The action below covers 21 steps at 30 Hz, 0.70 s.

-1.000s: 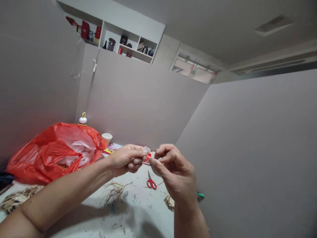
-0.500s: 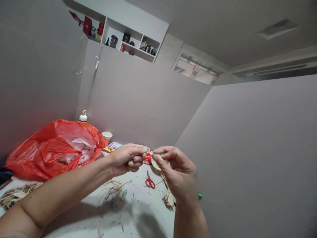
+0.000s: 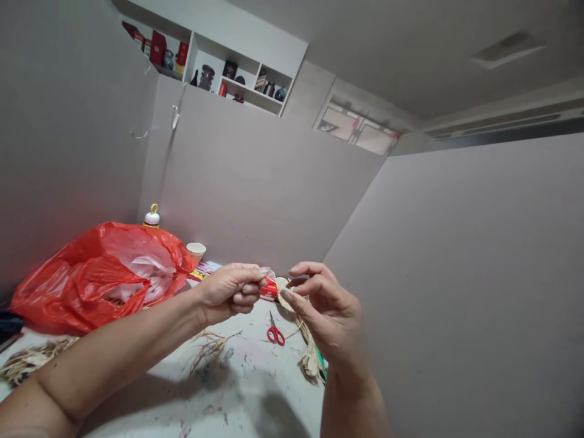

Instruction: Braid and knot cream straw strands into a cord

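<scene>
My left hand [image 3: 235, 289] is closed in a pinch, thumb on top of a bent forefinger; whatever lies between them is too small to make out. Facing it, a short gap to the right, my right hand [image 3: 331, 310] has thumb and middle finger nearly together on a tiny pale bit, with the forefinger raised. Behind the gap show a red packet [image 3: 269, 288] and a beige round piece [image 3: 281, 292]. Below the hands, red-handled scissors [image 3: 275, 334] rest on the white table [image 3: 246, 389]. A bundle of dry, pale fibres [image 3: 311, 365] lies partly behind my right wrist.
On the left a large red plastic bag [image 3: 82, 280] slumps on the table, near a paper cup [image 3: 196, 250] and a white-lidded bottle [image 3: 152, 218]. Loose strands [image 3: 212, 347] and a dried fibre heap [image 3: 34, 359] lie around. Grey partitions [image 3: 255, 176] enclose the table.
My hands have moved slightly apart, and the right fingers have spread a little. More of the red packet and beige piece shows between them. The view has shifted a touch.
</scene>
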Each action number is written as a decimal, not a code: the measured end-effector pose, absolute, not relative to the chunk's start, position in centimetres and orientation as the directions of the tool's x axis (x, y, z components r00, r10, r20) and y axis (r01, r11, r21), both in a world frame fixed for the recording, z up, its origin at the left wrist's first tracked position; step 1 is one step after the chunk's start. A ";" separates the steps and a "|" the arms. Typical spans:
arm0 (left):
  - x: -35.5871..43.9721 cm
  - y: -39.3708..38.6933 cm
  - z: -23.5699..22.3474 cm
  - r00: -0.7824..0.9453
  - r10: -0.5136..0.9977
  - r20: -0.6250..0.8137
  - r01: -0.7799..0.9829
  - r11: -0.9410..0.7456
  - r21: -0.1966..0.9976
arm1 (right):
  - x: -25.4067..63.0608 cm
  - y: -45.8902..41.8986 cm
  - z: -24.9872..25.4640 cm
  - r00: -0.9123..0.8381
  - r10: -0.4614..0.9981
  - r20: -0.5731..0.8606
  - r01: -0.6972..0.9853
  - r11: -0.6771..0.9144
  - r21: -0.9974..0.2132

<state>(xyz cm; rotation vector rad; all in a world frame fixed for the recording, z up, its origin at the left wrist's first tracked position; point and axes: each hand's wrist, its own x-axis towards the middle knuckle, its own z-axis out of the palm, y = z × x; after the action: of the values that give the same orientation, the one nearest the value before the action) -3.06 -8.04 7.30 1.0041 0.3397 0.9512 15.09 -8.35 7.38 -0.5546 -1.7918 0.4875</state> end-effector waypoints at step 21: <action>-2.4 -7.4 6.6 0.576 0.814 0.079 -0.486 0.263 0.834 | 14.7 -7.7 7.1 -0.193 0.614 0.766 -0.045 0.774 -0.632</action>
<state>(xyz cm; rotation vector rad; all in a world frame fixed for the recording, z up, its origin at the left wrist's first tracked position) -2.36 -7.45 6.65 0.9491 0.4058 0.9117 14.65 -7.67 7.07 -0.4552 -1.6725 0.6309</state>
